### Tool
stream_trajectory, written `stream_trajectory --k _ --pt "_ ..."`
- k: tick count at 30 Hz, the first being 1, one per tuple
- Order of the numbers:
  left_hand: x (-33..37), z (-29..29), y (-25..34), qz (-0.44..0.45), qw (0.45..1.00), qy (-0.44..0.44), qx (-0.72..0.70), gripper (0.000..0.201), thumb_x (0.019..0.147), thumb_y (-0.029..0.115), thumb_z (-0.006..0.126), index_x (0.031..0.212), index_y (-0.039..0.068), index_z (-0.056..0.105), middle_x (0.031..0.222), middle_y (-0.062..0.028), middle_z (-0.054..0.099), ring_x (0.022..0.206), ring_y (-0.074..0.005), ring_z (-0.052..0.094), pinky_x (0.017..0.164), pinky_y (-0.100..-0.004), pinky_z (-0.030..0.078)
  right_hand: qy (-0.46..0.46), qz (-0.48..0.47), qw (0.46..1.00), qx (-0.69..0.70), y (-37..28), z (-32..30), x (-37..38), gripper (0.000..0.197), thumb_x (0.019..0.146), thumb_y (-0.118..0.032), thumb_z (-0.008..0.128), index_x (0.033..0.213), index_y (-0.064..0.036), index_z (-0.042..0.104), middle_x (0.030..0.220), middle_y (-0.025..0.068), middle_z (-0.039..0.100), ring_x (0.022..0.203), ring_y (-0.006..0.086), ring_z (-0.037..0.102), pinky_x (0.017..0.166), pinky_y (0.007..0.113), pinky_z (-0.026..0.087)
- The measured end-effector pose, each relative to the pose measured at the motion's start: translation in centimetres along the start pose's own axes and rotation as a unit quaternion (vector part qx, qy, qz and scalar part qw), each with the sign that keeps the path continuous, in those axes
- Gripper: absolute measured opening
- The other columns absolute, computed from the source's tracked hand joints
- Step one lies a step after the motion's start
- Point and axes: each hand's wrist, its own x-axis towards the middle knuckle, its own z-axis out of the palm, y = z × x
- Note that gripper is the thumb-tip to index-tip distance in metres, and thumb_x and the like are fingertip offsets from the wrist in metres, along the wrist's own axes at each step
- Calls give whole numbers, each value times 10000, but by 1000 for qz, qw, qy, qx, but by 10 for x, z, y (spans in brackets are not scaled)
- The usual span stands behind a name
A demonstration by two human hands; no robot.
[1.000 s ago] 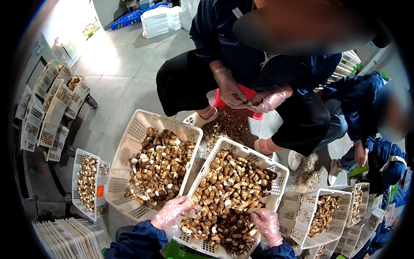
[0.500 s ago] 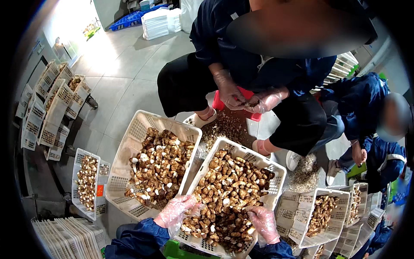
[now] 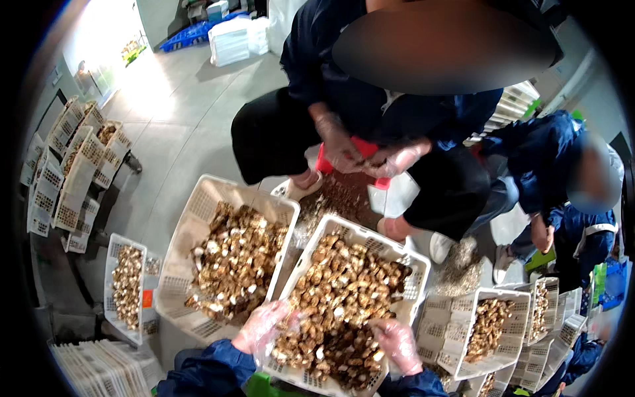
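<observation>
In front of me stands a white perforated plastic crate (image 3: pixel 419 284) heaped with brown, pale-based mushrooms (image 3: pixel 350 281). My left hand (image 3: pixel 264 325), in a clear plastic glove, is over the crate's near left edge, its fingers drawn together. At the near right of the same heap is my gloved right hand (image 3: pixel 399 344), thumb and fingers pinched close to the mushrooms. Whatever either hand may hold is too small or hidden to make out. A second white crate (image 3: pixel 175 271) with more mushrooms sits close on the left.
Opposite me sits a person in dark blue, gloved hands (image 3: pixel 393 159) together above dark trimmings (image 3: pixel 350 198) on the floor. More mushroom crates (image 3: pixel 456 354) stand at the right, near other people. Stacked crates (image 3: pixel 99 364) and a small filled crate (image 3: pixel 126 288) are at left.
The whole view has shifted slightly, with the crates and the person opposite appearing a little farther left. My hands keep nearly the same places over the crate.
</observation>
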Motion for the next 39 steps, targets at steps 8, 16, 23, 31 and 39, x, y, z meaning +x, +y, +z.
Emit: stream_trajectory --k 8,16,23,31,39 --pt "-22 36 31 44 991 55 -112 262 966 178 519 1132 -25 540 955 -105 649 769 -142 593 689 -269 510 14 -95 989 -113 5 -5 -1 187 809 -34 659 991 -69 685 884 126 686 794 242 671 707 311 527" --pt "-20 24 22 50 992 85 -84 257 955 182 530 1136 1 554 971 -129 643 768 -156 583 706 -305 528 8 -114 986 -120 -2 1 -1 151 814 -73 661 963 -56 678 882 135 683 812 275 668 713 338 528" --pt "-19 30 21 60 993 51 -91 212 954 167 538 1089 7 570 951 -79 646 786 -140 611 704 -281 540 3 -108 984 -138 0 -4 -3 170 815 -59 650 982 -71 679 866 137 683 801 281 666 705 341 527" --pt "-20 20 18 78 988 60 -117 309 958 148 525 1210 -29 514 1017 -83 643 881 -131 606 765 -260 507 -31 -137 974 -176 -5 -2 13 183 823 -82 647 1004 -69 673 892 146 674 805 291 655 713 345 523" --pt "-36 -3 111 369 865 142 -308 240 975 160 485 1148 2 539 1073 -150 597 878 -141 610 716 -224 554 -39 -143 983 -108 41 1 0 265 824 6 517 1060 -12 636 942 99 608 847 198 554 765 316 472"
